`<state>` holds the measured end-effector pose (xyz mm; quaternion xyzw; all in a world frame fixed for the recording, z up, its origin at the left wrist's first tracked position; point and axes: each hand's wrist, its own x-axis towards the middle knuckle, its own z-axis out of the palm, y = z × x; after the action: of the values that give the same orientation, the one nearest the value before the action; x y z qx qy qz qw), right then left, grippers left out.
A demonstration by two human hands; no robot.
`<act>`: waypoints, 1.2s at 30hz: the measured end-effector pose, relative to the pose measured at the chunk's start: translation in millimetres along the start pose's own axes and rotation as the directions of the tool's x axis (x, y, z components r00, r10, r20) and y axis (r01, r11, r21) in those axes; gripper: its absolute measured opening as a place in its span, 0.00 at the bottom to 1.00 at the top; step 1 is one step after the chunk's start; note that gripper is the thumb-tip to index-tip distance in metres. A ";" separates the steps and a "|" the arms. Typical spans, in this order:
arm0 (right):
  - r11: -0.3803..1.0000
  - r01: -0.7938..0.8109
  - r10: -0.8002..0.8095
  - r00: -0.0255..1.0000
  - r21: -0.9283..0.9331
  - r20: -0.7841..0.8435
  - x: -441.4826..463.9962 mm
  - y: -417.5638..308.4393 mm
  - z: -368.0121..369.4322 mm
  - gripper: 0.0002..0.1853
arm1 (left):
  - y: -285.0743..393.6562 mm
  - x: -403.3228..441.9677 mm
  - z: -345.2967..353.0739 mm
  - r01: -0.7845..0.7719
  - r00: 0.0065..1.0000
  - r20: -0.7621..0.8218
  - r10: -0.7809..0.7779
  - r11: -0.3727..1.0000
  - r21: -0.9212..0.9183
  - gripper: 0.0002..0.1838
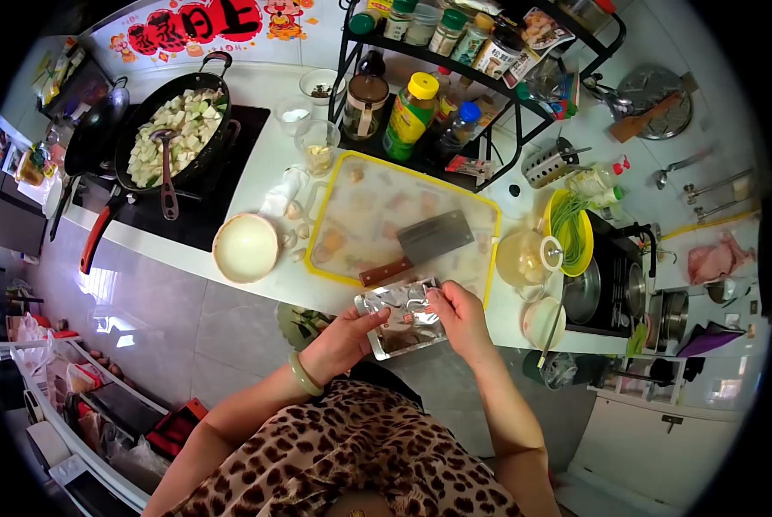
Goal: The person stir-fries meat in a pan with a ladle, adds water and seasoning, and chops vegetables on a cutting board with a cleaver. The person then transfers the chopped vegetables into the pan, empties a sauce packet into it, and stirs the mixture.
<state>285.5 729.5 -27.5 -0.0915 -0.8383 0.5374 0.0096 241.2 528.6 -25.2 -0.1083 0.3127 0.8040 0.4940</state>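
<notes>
A shiny silver foil pouch (410, 326) is held between my two hands, just in front of the counter's edge. My left hand (345, 338) pinches its left side, thumb on top. At the upper right corner, my right hand (460, 315) grips the pouch with closed fingers. Whether the pouch is torn open I cannot tell. Beyond it, a cleaver (435, 237) with a wooden handle lies on the yellow-rimmed cutting board (343, 198). A cream bowl (245, 247) sits left of the board, with garlic cloves (293, 231) beside it.
On the left hob, a frying pan (179, 129) holds diced white pieces and a slotted spoon (167, 172). Behind the board stands a black rack (351, 52) with bottles and jars. A glass pitcher (521, 258) and a yellow bowl (582, 226) of greens are right.
</notes>
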 end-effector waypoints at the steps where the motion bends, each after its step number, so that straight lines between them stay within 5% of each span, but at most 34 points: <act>1: 1.000 0.003 -0.003 1.000 0.000 0.005 -3.1 -5.4 1.6 0.15 | -2.9 -0.2 -8.1 -0.003 0.999 0.039 0.002 1.000 0.014 0.16; 5: 0.995 0.059 -0.059 0.998 -0.077 0.002 -14.3 -30.0 7.0 0.15 | -3.1 -8.3 -34.6 -0.160 0.987 0.046 0.156 0.981 0.109 0.23; 6: 0.979 0.118 -0.109 0.992 -0.164 0.061 -17.2 -34.0 8.3 0.14 | 4.5 -12.7 -41.0 -0.197 0.978 0.006 0.207 0.923 0.329 0.24; 7: 0.953 0.179 -0.153 0.980 -0.245 0.124 -20.5 -37.4 11.1 0.14 | 9.0 -15.2 -43.9 -0.203 0.976 -0.007 0.218 0.922 0.329 0.24; 9: 0.944 0.218 -0.174 0.967 -0.249 0.185 -25.0 -39.9 21.4 0.11 | 18.8 -20.3 -44.4 -0.361 0.929 0.213 0.302 0.616 0.700 0.22; 11: 0.810 0.417 -0.300 0.898 -0.412 0.321 -25.6 -39.6 29.4 0.12 | 24.0 -27.7 -30.7 -0.291 0.952 0.158 0.263 0.611 0.736 0.15; 13: 0.799 0.428 -0.305 0.894 -0.422 0.327 -24.4 -43.0 33.7 0.12 | 23.5 -27.3 -27.3 -0.207 0.978 0.159 0.134 0.552 0.808 0.09; 15: 0.790 0.446 -0.311 0.883 -0.421 0.352 -24.9 -45.3 30.2 0.12 | 18.8 -30.2 -23.2 -0.222 0.974 0.157 0.165 0.536 0.814 0.05; 17: 0.807 0.443 -0.308 0.880 -0.391 0.362 -26.7 -46.4 26.6 0.12 | 11.9 -30.2 -28.1 -0.442 0.890 0.342 0.301 0.391 0.807 0.06; 20: 0.874 0.386 -0.259 0.884 -0.296 0.390 -31.3 -46.4 26.4 0.12 | 5.5 -27.2 -30.4 -0.536 0.838 0.435 0.330 0.350 0.768 0.05; 24: 0.909 0.372 -0.276 0.876 -0.188 0.395 -35.4 -46.7 28.5 0.11 | 12.9 -41.9 -17.2 -0.445 0.892 0.365 0.266 0.373 0.814 0.04; 26: 0.914 0.358 -0.266 0.885 -0.193 0.381 -39.4 -46.6 26.1 0.10 | 13.7 -47.0 -9.9 -0.474 0.847 0.387 0.365 0.188 0.860 0.04; 33: 0.900 0.370 -0.292 0.903 -0.229 0.315 -56.3 -43.4 -0.3 0.08 | 1.4 -52.8 6.2 -0.431 0.766 0.308 0.564 0.097 0.897 0.04; 35: 0.888 0.372 -0.288 0.909 -0.272 0.300 -60.8 -42.3 -7.8 0.09 | -5.5 -48.7 6.7 -0.417 0.786 0.288 0.548 0.126 0.900 0.04; 36: 0.870 0.384 -0.292 0.907 -0.309 0.304 -60.9 -41.7 -9.7 0.10 | -8.5 -46.3 6.5 -0.382 0.820 0.195 0.538 0.260 0.887 0.04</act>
<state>340.5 711.4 19.2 0.1253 -0.9200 0.3709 -0.0174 272.1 501.7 -1.1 0.2102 0.7443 0.6043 0.1914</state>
